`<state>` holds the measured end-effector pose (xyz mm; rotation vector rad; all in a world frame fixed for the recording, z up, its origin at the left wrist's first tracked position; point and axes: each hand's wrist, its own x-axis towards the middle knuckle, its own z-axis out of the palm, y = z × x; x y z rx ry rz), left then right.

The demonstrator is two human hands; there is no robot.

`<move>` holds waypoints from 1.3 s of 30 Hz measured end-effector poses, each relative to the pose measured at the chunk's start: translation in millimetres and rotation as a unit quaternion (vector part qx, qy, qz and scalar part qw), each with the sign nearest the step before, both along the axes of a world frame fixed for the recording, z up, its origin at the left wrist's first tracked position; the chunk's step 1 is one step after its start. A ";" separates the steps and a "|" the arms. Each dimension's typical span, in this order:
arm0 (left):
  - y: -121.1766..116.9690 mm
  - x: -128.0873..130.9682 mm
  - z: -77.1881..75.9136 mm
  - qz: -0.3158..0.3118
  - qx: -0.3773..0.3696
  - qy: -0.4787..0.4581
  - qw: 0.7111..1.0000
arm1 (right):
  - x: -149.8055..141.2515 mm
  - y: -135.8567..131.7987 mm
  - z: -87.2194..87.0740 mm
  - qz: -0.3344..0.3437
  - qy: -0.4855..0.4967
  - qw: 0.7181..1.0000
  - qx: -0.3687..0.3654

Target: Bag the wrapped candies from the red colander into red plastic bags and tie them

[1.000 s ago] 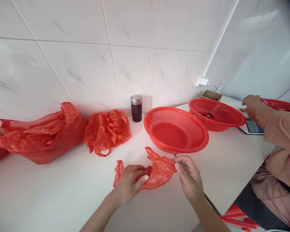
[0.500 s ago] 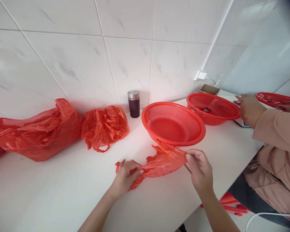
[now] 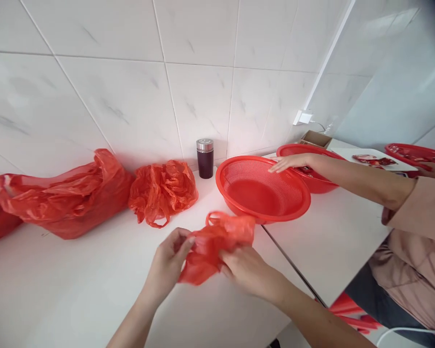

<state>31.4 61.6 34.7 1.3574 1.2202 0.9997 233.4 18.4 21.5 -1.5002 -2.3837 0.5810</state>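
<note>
A crumpled red plastic bag (image 3: 206, 244) is held up over the white table, one handle loop rising from its top. My left hand (image 3: 169, 256) pinches its left edge between thumb and fingers. My right hand (image 3: 244, 268) grips the bag's lower right side; motion blurs its fingertips, and the film partly covers them. Just beyond the bag stands a red perforated basket (image 3: 300, 211) with nothing visible inside.
Another person's hand (image 3: 290, 162) touches that basket's far right rim. A second red basket (image 3: 321, 184) stands behind it. Left are a bundle of red bags (image 3: 163, 191) and a fuller red bag (image 3: 68, 208). A dark tumbler (image 3: 205, 162) stands by the wall.
My right hand has moved left and down, closer to my left hand, and the stretched bag has bunched up. The other person's hand has reached left to the near basket.
</note>
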 end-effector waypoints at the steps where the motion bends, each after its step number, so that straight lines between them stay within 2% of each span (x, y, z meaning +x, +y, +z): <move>1: 8.1 -10.9 0.3 0.049 -0.008 -0.052 0.997 | 4.7 -1.4 -4.5 -0.002 -0.027 0.998 -0.054; 3: 24.3 -33.0 2.0 0.153 -0.012 -0.158 0.975 | 15.8 -8.3 -6.6 -0.025 -0.025 0.991 -0.129; 5: 35.6 -48.1 3.7 0.199 -0.013 -0.202 0.959 | 25.0 -16.1 -0.8 -0.059 0.025 0.985 -0.161; 7: 39.2 -51.0 3.7 0.197 -0.022 -0.197 0.960 | 28.3 -20.7 7.2 -0.071 0.080 0.980 -0.165; 9: 36.1 -43.1 2.2 0.180 -0.044 -0.182 0.966 | 24.1 -20.7 11.9 -0.061 0.114 0.981 -0.142; 11: 30.0 -30.7 0.7 0.155 -0.052 -0.146 0.976 | 13.9 -16.4 10.9 -0.038 0.126 0.988 -0.079; 13: 24.4 -19.7 0.6 0.125 -0.035 -0.083 0.988 | 1.7 -8.4 5.7 -0.023 0.121 0.992 0.030; 16: 20.2 -12.4 2.0 0.103 0.015 -0.013 0.995 | -10.3 9.9 -2.8 -0.046 0.077 0.974 0.207; 18: 20.1 -14.3 2.9 0.098 0.037 -0.002 0.994 | -10.5 25.9 -6.6 -0.078 0.032 0.961 0.263; 19: 20.3 -17.0 3.1 0.080 0.037 0.017 0.996 | -8.5 34.5 -8.3 -0.093 0.007 0.962 0.255; 21: 20.6 -23.6 3.8 0.009 0.030 0.100 0.994 | -2.7 51.0 -12.6 -0.120 -0.042 0.974 0.185; 23: 18.7 -27.7 5.4 -0.019 0.074 0.235 0.969 | 2.1 63.4 -19.1 -0.140 -0.073 0.982 0.100; 25: 12.9 -24.2 7.5 0.048 0.187 0.372 0.908 | 2.6 69.4 -27.3 -0.151 -0.078 0.984 0.056; 27: 3.8 -11.1 7.4 0.113 0.312 0.443 0.833 | -1.6 69.5 -34.8 -0.156 -0.065 0.985 0.038; 28: -0.7 -2.2 5.5 0.099 0.354 0.456 0.811 | -4.7 68.1 -37.5 -0.156 -0.057 0.986 0.029; 29: -4.3 6.8 1.9 0.054 0.375 0.466 0.800 | -7.8 66.3 -39.3 -0.155 -0.048 0.987 0.020; 31: -6.9 19.2 -10.0 -0.061 0.358 0.494 0.790 | -11.6 63.0 -40.3 -0.146 -0.039 0.989 0.001; 33: -3.2 16.4 -24.7 -0.131 0.300 0.540 0.776 | -10.2 61.6 -38.6 -0.133 -0.050 0.990 -0.018; 35: 3.4 -3.7 -35.4 -0.145 0.269 0.566 0.766 | -3.1 62.1 -36.3 -0.128 -0.073 0.989 -0.034; 37: 7.9 -33.8 -36.3 -0.178 0.250 0.569 0.763 | 7.1 63.7 -35.2 -0.141 -0.096 0.984 -0.043; 38: 8.1 -48.8 -32.6 -0.198 0.225 0.555 0.776 | 11.9 64.5 -35.3 -0.152 -0.106 0.981 -0.046; 39: 6.8 -61.6 -26.5 -0.200 0.201 0.528 0.801 | 15.8 64.8 -35.6 -0.165 -0.115 0.978 -0.049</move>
